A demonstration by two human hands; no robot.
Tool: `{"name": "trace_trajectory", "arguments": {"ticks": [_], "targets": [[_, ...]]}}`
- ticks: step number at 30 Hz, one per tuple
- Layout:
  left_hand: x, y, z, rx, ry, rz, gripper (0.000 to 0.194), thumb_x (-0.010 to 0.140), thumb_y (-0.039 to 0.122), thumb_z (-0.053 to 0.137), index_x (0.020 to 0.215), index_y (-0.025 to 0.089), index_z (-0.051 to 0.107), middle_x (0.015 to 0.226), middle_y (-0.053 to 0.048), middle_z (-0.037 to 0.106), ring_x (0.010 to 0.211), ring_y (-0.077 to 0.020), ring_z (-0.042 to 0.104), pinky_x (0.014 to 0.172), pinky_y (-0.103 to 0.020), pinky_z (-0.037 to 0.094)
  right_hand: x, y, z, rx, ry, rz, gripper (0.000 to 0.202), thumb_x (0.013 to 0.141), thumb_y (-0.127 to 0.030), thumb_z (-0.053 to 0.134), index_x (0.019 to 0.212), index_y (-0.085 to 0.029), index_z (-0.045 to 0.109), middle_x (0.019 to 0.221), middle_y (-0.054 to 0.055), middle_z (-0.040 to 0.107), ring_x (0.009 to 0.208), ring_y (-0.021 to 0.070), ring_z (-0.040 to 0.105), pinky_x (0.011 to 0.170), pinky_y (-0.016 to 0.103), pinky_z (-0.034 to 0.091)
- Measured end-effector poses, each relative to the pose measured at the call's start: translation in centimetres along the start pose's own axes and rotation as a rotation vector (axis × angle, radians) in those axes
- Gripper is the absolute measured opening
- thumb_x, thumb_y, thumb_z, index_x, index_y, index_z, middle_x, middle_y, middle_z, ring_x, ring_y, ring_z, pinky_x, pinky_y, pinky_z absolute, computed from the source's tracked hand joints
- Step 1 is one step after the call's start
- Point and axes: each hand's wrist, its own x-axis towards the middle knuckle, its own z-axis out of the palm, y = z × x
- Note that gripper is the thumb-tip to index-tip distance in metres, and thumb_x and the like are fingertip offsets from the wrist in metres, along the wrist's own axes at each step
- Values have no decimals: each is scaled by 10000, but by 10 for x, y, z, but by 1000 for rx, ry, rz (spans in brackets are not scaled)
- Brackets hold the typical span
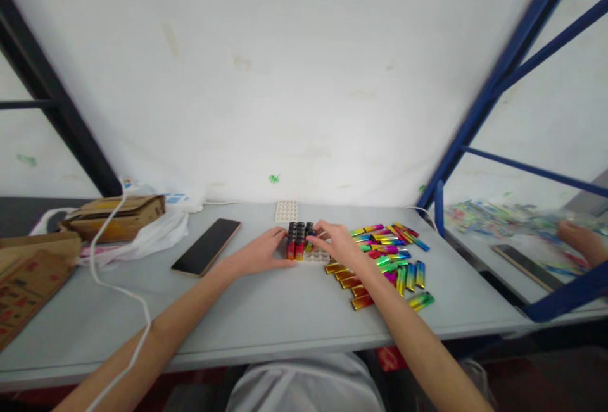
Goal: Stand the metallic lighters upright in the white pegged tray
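A white tray [317, 257] with round holes sits at mid-table, its left part filled with upright lighters [295, 249] that have black tops and red-and-yellow bodies. My left hand [260, 251] grips the tray's left end, thumb at the front corner and fingers toward the back. Over the tray's right half, my right hand [338, 244] has thumb and fingers closed on a lighter [309, 242] at the edge of the filled rows; the fingers partly hide it. Right of the tray, and partly under my right forearm, lie many shiny multicoloured lighter-shaped pieces [401, 279].
Behind stands another white holed tray [286, 211] against the wall. A phone [208, 247] lies to the left, beyond it cardboard boxes [123, 219] and a plastic bag [159, 238]. A white cable [126, 292] crosses my left forearm. Blue frame bars [468, 127] rise at right; another person's hand [580, 241] shows beyond.
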Motion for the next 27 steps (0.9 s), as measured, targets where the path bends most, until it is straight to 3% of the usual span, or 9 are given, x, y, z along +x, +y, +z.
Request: {"name": "trace_trajectory", "arguments": {"ticks": [7, 13, 17, 19, 23, 27], "targets": [[0, -1, 1, -7, 14, 8, 717, 847, 642, 714, 1378, 195, 536, 1361, -143, 594, 1261, -343, 559, 1124, -476, 436, 0, -3, -6, -80, -18, -51, 306, 986, -493, 611, 908, -198, 629, 851, 39, 708, 766, 186, 683, 723, 278, 507], [0, 2, -1, -43, 30, 12, 718, 829, 646, 729, 1361, 194, 562, 1357, -143, 609, 1256, -348, 567, 1121, -471, 437, 1, -4, -12, -225, -133, -81, 292, 1018, -442, 585, 942, -182, 695, 854, 44, 722, 762, 176, 642, 726, 265, 456], [0, 1, -1, -38, 25, 19, 718, 833, 639, 727, 1365, 187, 558, 1359, -146, 606, 1269, -348, 561, 1124, -466, 438, 4, -8, -2, -474, -52, 5, 271, 1000, -430, 623, 927, -180, 697, 864, 65, 723, 740, 175, 625, 688, 263, 418], [0, 1, -1, -34, 26, 23, 712, 836, 636, 722, 1362, 184, 559, 1356, -145, 608, 1262, -346, 566, 1119, -467, 446, 4, -8, -4, -480, -75, 41, 308, 991, -459, 630, 864, -185, 693, 802, 48, 714, 704, 169, 613, 662, 259, 407], [0, 2, -1, -28, 34, 4, 715, 815, 645, 730, 1344, 189, 577, 1361, -145, 616, 1254, -348, 577, 1111, -468, 462, -2, 9, -34, -338, -127, -8, 280, 1001, -423, 620, 891, -186, 721, 866, 49, 750, 802, 184, 661, 760, 276, 465], [1, 4, -2, 2, 23, -8, 709, 808, 649, 728, 1328, 189, 586, 1358, -151, 616, 1265, -343, 578, 1127, -452, 458, -15, 37, -68, -460, -61, 88, 169, 969, -286, 645, 984, -168, 765, 1026, 105, 767, 977, 246, 692, 936, 366, 490]]}}
